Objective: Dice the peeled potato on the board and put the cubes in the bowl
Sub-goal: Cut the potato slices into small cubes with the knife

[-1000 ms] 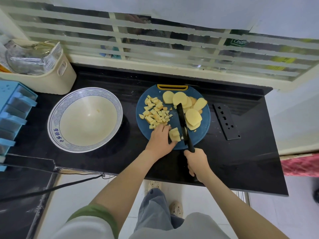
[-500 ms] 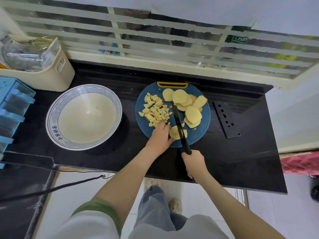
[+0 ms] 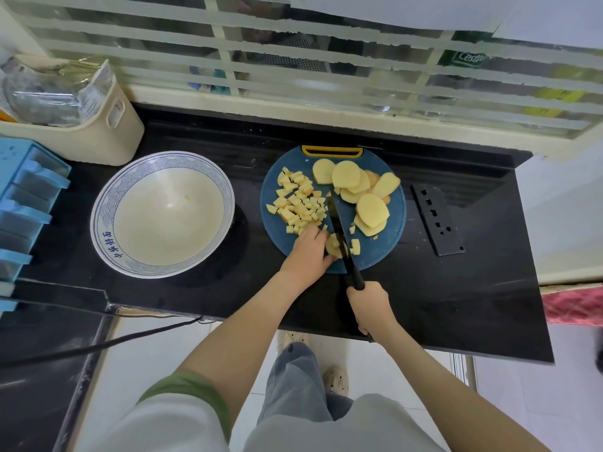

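Note:
A round blue cutting board (image 3: 388,236) lies on the black counter. On its left part lies a heap of potato cubes (image 3: 298,203); several round potato slices (image 3: 355,187) lie at its back and right. My left hand (image 3: 308,249) holds down a potato slice (image 3: 333,246) at the board's front. My right hand (image 3: 370,306) grips the handle of a black knife (image 3: 339,230), whose blade lies across that slice, tip pointing away from me. A few cut bits (image 3: 355,246) lie right of the blade. The white bowl (image 3: 107,233) with a blue rim stands left of the board.
A black knife sheath (image 3: 437,220) lies right of the board. A beige basket (image 3: 98,138) with bags stands at the back left, blue drawers (image 3: 23,207) at the far left. A window ledge runs behind the counter. A black cable (image 3: 98,345) hangs below the front edge.
The knife blade has shifted a little leftward across the held slice, leaving more cut bits on its right. My left hand has stayed on the slice.

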